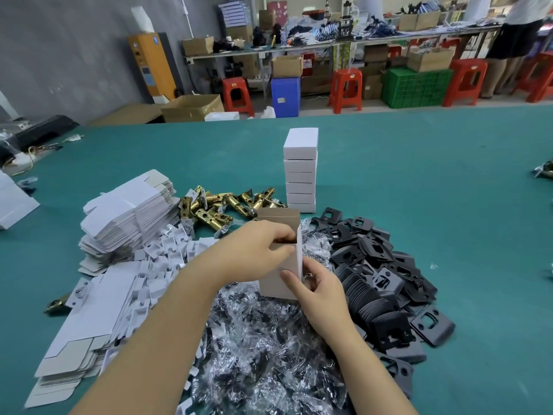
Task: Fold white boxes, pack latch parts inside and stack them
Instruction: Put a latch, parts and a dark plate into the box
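Six closed white cardboard boxes [300,170] stand stacked on the green surface [419,181]. Left hand [257,253] fingers pinch inside the open white carton [282,265]; its contents are hidden. Right hand [318,290] fingers grip its side.

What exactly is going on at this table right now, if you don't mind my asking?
A person is packing latch parts into white boxes. The right hand holds an open box upright over the bagged parts, while the left hand reaches into its top. Behind it stands a stack of closed boxes, with brass latches, flat blanks and black plates piled around.
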`<state>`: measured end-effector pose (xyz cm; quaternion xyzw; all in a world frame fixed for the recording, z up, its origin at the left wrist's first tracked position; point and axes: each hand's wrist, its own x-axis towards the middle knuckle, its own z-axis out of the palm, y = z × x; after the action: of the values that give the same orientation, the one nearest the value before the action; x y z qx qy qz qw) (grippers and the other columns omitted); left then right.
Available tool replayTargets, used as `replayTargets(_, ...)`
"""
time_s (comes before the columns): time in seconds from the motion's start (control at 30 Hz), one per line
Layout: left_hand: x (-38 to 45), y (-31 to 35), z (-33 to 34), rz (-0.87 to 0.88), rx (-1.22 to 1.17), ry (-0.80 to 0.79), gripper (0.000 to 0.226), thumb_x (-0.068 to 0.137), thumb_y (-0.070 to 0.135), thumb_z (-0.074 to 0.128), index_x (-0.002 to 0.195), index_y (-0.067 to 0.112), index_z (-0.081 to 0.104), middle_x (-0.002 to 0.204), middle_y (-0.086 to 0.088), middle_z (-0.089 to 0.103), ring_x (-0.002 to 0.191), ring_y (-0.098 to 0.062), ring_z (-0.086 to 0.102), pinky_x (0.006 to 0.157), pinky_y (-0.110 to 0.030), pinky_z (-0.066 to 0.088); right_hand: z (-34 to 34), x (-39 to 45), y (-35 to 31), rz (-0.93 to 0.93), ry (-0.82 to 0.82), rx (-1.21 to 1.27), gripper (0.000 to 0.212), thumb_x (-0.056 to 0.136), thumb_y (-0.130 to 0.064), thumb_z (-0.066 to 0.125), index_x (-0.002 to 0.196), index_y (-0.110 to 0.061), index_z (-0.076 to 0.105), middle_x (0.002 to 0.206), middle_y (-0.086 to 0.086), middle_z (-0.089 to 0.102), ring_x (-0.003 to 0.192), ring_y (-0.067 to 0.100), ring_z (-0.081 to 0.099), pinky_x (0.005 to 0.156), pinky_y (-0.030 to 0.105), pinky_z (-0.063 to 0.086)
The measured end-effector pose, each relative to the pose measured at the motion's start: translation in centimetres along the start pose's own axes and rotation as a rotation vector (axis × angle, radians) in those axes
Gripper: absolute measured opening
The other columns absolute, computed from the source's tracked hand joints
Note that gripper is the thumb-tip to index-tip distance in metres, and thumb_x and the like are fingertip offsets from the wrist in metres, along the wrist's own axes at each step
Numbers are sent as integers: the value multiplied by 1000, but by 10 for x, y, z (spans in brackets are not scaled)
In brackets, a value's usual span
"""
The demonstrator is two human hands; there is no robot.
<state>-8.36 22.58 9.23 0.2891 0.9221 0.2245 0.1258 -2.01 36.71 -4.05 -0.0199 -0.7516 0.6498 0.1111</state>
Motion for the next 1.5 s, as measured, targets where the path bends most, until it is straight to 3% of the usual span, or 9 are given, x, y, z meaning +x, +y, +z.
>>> replayTargets(0.13,-4,-9,-2,44,-138,250,21,103,23,56,108,36,72,100,24,70,87,9,62,69,-8,45,1,1,-1,27,-8,26,12,95,-38,72,104,-43,68,91,-19,73,69,2,62,58,13,46)
replayTargets(0.23,-8,-21,-9,55,-254,457,23,102,16,58,99,31,74,83,12,74,50,0,51,46,-13,39,1,2,-1,69,12,71,15,96,-35,71,106,-45,65,99,-20,75,84,3,70,65,20,55)
replayTargets(0.33,-10,-38,-18,-46,-297,613,25,101,9,58,95,28,73,78,9,73,48,-1,51,40,-13,37,0,2,-1,118,66,150,14,97,-35,68,111,-38,66,102,-9,76,70,-1,66,56,16,48)
replayTargets(0.47,-15,-64,-17,-257,21,365,18,103,20,57,111,27,72,93,14,70,47,2,53,41,-12,39,1,3,0,133,88,183,14,99,-34,66,113,-35,65,102,-5,75,61,-2,60,54,14,43)
replayTargets(0.57,-17,-78,-6,-362,244,172,25,104,24,55,126,24,67,116,9,70,76,-5,65,58,-17,46,2,3,1,132,84,184,14,99,-34,66,112,-36,65,100,-7,75,56,-3,57,54,14,42)
replayTargets(0.77,-15,-97,16,-460,301,129,35,102,14,55,136,19,62,129,-5,67,108,-23,66,92,-39,56,1,1,0,128,63,178,16,98,-35,68,113,-35,64,102,-15,75,59,-4,59,52,13,43)
replayTargets(1.0,-14,-97,14,-467,245,199,22,94,10,68,80,26,63,98,3,72,83,-13,62,76,-30,53,2,0,-3,116,56,158,16,98,-32,68,112,-38,63,103,-20,74,67,-4,64,55,13,46)
replayTargets(1.17,-19,-88,7,-433,291,236,11,96,25,69,85,28,68,93,13,66,77,-8,63,57,-24,42,1,1,-5,89,44,107,18,98,-32,68,108,-45,59,102,-38,67,92,-5,68,68,15,53)
replayTargets(1.5,-23,-73,-4,-353,-129,482,8,98,20,66,91,24,68,86,9,70,80,-8,64,62,-22,42,2,0,-5,102,56,87,19,96,-35,69,110,-44,60,101,-28,72,94,0,69,74,22,58)
